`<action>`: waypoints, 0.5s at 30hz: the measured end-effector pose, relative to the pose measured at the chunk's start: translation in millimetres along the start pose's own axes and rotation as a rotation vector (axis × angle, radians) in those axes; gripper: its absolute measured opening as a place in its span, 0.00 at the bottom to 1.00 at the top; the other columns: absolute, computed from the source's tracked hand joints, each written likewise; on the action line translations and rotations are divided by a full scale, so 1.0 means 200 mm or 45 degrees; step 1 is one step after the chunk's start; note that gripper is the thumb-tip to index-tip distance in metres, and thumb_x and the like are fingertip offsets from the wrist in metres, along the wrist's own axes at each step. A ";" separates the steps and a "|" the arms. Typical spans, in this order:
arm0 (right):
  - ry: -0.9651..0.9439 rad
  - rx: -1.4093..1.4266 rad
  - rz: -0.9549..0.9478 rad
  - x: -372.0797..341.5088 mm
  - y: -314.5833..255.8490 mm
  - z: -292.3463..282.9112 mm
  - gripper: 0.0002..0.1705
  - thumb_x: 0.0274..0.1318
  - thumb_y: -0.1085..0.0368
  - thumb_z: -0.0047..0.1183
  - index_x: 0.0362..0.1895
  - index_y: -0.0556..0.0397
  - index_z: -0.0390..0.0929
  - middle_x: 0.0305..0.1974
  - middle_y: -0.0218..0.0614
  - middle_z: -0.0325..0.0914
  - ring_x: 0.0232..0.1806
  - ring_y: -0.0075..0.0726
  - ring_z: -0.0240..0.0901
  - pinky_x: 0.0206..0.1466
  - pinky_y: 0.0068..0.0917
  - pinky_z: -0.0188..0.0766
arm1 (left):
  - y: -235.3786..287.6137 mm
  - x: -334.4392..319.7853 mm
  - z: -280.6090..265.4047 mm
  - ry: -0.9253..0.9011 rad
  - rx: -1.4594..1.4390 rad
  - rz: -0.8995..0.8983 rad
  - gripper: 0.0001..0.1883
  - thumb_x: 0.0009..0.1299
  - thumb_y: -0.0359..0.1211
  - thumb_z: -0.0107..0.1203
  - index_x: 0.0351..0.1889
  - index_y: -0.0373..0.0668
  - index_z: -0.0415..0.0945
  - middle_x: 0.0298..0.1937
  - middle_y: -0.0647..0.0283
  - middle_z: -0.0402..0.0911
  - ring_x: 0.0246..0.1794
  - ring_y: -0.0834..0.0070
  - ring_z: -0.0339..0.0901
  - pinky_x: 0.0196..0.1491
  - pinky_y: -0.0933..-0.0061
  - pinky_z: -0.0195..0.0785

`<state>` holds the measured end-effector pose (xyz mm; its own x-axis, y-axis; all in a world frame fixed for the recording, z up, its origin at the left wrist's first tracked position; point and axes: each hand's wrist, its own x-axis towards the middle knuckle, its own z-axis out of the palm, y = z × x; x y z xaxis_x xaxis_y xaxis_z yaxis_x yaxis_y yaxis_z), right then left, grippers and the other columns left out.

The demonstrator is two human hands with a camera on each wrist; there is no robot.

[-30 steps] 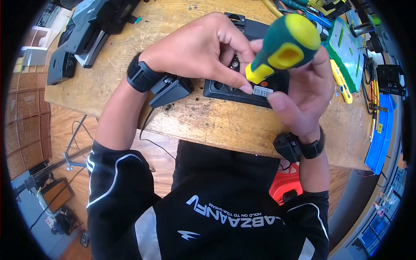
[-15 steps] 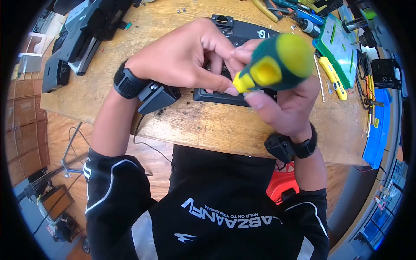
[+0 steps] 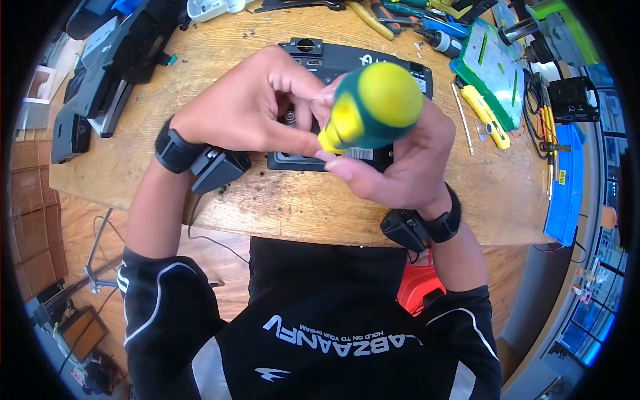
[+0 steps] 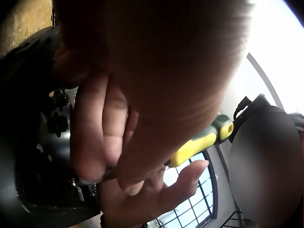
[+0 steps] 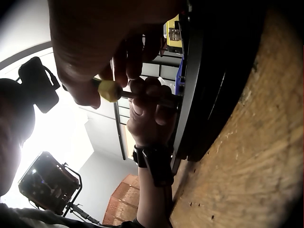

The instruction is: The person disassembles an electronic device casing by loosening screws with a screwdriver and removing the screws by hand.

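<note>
My right hand (image 3: 423, 157) has its fingers and thumb round the bulbous green-and-yellow handle of a screwdriver (image 3: 383, 107), whose butt points up toward my head. My left hand (image 3: 250, 107) pinches its thin metal shaft (image 5: 135, 96) between thumb and finger, low down, close to the flat black plastic device (image 3: 350, 59) beneath; I cannot make out the tip. That device lies on the worn wooden workbench (image 3: 287, 217), below both hands, with a white barcode label (image 3: 361, 154) near its front edge. To the right are a yellow utility knife (image 3: 485, 117) and a green-edged pale slab (image 3: 492, 77), then a blue plastic tray (image 3: 565, 200). Bulky black equipment (image 3: 110, 73) stands at far left.
</note>
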<state>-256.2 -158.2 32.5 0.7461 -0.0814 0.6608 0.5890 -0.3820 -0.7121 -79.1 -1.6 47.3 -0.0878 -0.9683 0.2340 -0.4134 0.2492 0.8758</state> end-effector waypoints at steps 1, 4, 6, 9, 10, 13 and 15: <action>-0.001 -0.014 -0.002 0.00 0.00 0.00 0.25 0.41 0.70 0.77 0.48 0.52 0.86 0.39 0.32 0.84 0.33 0.24 0.78 0.36 0.19 0.73 | -0.01 0.00 0.00 -0.017 -0.017 -0.005 0.10 0.59 0.26 0.73 0.37 0.36 0.86 0.30 0.65 0.86 0.26 0.87 0.76 0.31 0.81 0.67; 0.034 -0.004 0.048 -0.01 0.01 0.01 0.26 0.37 0.61 0.83 0.43 0.50 0.87 0.36 0.29 0.84 0.32 0.24 0.77 0.35 0.19 0.72 | 0.00 0.01 0.01 0.019 0.058 -0.058 0.17 0.52 0.33 0.77 0.37 0.37 0.84 0.33 0.62 0.87 0.32 0.77 0.82 0.40 0.74 0.75; 0.012 -0.035 0.052 -0.01 0.00 0.00 0.23 0.41 0.64 0.80 0.45 0.50 0.87 0.35 0.30 0.83 0.32 0.24 0.77 0.35 0.19 0.72 | -0.03 -0.01 0.01 0.070 0.028 -0.039 0.19 0.50 0.33 0.77 0.38 0.38 0.83 0.34 0.60 0.87 0.33 0.73 0.84 0.41 0.72 0.76; 0.037 -0.018 0.060 -0.01 -0.02 0.01 0.23 0.43 0.65 0.77 0.46 0.51 0.86 0.35 0.31 0.83 0.32 0.25 0.77 0.36 0.20 0.73 | -0.01 -0.01 0.02 0.074 0.010 0.025 0.17 0.52 0.34 0.79 0.34 0.36 0.83 0.28 0.64 0.85 0.29 0.77 0.81 0.38 0.75 0.75; 0.049 0.012 0.079 -0.01 -0.02 0.01 0.23 0.44 0.66 0.76 0.47 0.51 0.85 0.35 0.32 0.82 0.32 0.25 0.77 0.36 0.20 0.73 | -0.01 -0.01 0.02 0.072 0.010 0.029 0.17 0.52 0.34 0.79 0.34 0.36 0.83 0.28 0.64 0.85 0.29 0.77 0.81 0.38 0.75 0.75; 0.045 0.045 0.009 0.00 -0.02 0.01 0.25 0.42 0.64 0.78 0.47 0.51 0.85 0.38 0.32 0.81 0.32 0.26 0.77 0.37 0.21 0.74 | 0.00 0.00 0.06 0.129 -0.050 0.069 0.14 0.55 0.32 0.78 0.32 0.37 0.84 0.22 0.69 0.80 0.22 0.84 0.73 0.30 0.79 0.68; 0.056 0.051 0.022 -0.01 0.01 0.01 0.25 0.40 0.62 0.80 0.44 0.52 0.85 0.40 0.33 0.81 0.34 0.26 0.78 0.37 0.21 0.74 | 0.03 0.01 0.08 0.154 0.102 -0.087 0.11 0.57 0.29 0.76 0.30 0.38 0.83 0.19 0.72 0.76 0.19 0.88 0.65 0.24 0.80 0.56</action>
<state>-255.6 -157.4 30.3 0.7423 -0.1282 0.6577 0.5889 -0.3432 -0.7317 -95.8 -2.0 47.1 0.0511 -0.9722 0.2286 -0.4858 0.1758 0.8562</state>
